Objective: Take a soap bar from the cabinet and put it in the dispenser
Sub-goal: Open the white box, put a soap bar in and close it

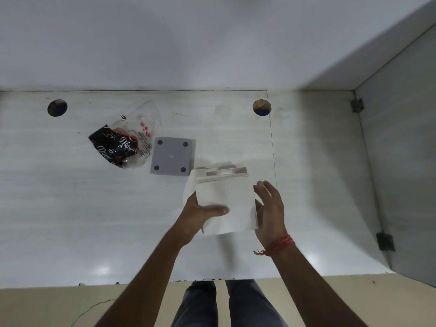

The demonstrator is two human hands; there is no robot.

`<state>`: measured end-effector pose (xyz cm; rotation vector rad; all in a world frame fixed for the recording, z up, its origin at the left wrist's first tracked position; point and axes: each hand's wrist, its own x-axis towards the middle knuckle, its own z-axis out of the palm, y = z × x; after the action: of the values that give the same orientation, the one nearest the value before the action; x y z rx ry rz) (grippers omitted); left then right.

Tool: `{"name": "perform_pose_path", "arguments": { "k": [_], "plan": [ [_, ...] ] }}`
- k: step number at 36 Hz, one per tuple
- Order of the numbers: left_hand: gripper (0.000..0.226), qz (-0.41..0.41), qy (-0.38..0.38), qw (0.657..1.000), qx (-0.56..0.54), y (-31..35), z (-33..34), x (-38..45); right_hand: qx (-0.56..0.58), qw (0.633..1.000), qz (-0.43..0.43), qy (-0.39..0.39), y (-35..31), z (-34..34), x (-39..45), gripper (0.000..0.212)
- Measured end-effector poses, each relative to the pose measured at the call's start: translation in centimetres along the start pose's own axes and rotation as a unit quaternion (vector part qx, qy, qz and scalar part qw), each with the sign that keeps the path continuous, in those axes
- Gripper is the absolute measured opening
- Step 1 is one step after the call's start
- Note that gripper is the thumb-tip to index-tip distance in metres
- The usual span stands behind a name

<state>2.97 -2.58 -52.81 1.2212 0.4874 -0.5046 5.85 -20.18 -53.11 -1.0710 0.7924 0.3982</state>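
A white box-shaped dispenser is held just above the cabinet shelf, with a slot showing pale pink at its far end. My left hand grips its near left side, thumb across the top face. My right hand is at its right side with fingers spread; whether it touches the dispenser is unclear. A torn dark Dove soap wrapper in clear plastic lies on the shelf to the far left. No bare soap bar is visible.
A grey square plate with dark round feet at its corners lies between wrapper and dispenser. The white shelf has two round holes near the back wall. Hinges sit on the right cabinet wall.
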Motion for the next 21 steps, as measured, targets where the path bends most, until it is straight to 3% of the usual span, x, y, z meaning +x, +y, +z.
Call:
{"name": "perform_pose_path", "arguments": {
  "k": [4, 9, 13, 18, 21],
  "plan": [
    [0.053, -0.007, 0.009, 1.0, 0.013, 0.0, 0.2, 0.2, -0.045, 0.992, -0.005, -0.121, -0.5, 0.1, -0.2, 0.046],
    [0.054, 0.016, 0.022, 0.999, 0.021, 0.3, 0.8, 0.2, -0.117, 0.985, -0.041, -0.124, -0.8, 0.3, -0.4, 0.044],
    [0.05, 0.053, 0.034, 0.998, 0.005, 0.5, 1.5, 0.1, -0.098, 0.982, -0.001, -0.164, -1.7, 0.2, -0.2, 0.041],
    [0.074, 0.035, 0.074, 0.996, -0.035, 0.0, 1.6, -0.6, -0.096, 0.97, 0.043, -0.218, -2.5, 0.1, 0.1, 0.042],
    [0.062, 0.018, 0.079, 0.994, -0.069, -0.5, 1.2, -0.6, -0.092, 0.969, 0.047, -0.225, -2.5, 0.4, 0.2, 0.039]
  ]
}}
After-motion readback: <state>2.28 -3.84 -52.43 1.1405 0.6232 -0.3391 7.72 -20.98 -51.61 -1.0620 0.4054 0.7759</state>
